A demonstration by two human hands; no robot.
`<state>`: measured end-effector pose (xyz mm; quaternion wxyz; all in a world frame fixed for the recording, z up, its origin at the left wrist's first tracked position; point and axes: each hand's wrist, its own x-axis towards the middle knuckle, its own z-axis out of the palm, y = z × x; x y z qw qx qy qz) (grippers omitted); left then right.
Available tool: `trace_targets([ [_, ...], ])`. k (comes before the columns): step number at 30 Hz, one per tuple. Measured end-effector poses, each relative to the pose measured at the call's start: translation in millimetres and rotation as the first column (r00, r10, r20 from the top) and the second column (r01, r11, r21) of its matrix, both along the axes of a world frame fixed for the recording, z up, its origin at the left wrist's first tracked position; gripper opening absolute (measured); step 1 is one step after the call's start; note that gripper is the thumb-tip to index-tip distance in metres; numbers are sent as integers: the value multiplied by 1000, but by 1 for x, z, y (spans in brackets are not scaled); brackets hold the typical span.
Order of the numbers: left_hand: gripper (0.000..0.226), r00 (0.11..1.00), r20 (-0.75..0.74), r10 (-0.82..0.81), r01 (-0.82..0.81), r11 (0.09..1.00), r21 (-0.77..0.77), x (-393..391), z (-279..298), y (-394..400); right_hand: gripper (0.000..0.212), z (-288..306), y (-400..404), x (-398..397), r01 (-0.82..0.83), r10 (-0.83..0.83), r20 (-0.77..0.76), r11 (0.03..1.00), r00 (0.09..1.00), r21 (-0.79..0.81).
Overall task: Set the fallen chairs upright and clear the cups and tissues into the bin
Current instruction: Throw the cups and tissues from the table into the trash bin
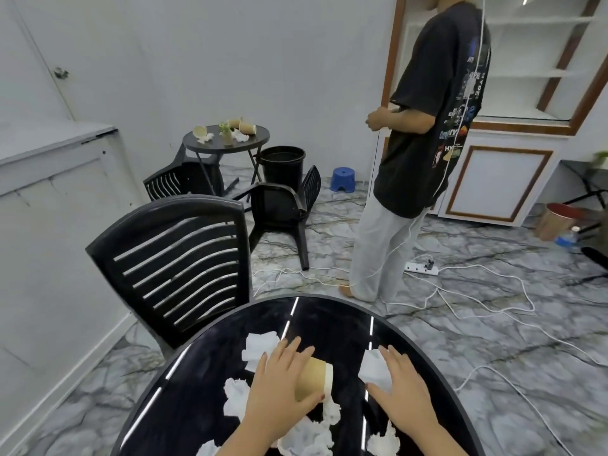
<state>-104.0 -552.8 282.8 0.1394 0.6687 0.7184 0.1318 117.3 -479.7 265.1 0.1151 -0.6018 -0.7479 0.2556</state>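
round black tabletop [210, 399]: glossy, mirror-smooth | tan paper cup [314, 378]: matt | crumpled white tissues [237, 394]: soft paper | black slatted plastic chair [177, 261]: semi-gloss

Near table [427, 357] cut off at bottom; left hand [279, 386] hides cup [317, 378] base.

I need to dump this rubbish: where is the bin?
The black bin stands on the floor across the room, just right of the small round table.
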Motion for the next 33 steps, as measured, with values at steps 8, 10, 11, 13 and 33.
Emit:
trace_targets([
  [8,75,999,44,-6,5,1000,25,-1,-12,12,68,-19,15,-5,-69,69,-68,998,995,5],
  [10,74,999,41,3,-5,998,62,-2,-18,12,65,-24,14,-5,-100,103,-57,994,993,54],
  [11,73,999,31,9,-12,996,92,-3,-21,12,63,-25,12,-4,-104,108,-67,993,992,64],
  [13,72,1000,2,30,-30,990,140,-2,-23,13,60,-28,9,-4,-91,98,-112,994,989,60],
  [33,73,798,410,442,-548,815,188,-24,42,-126,26,-1,-27,-17,42,-25,-228,997,973,67],
])
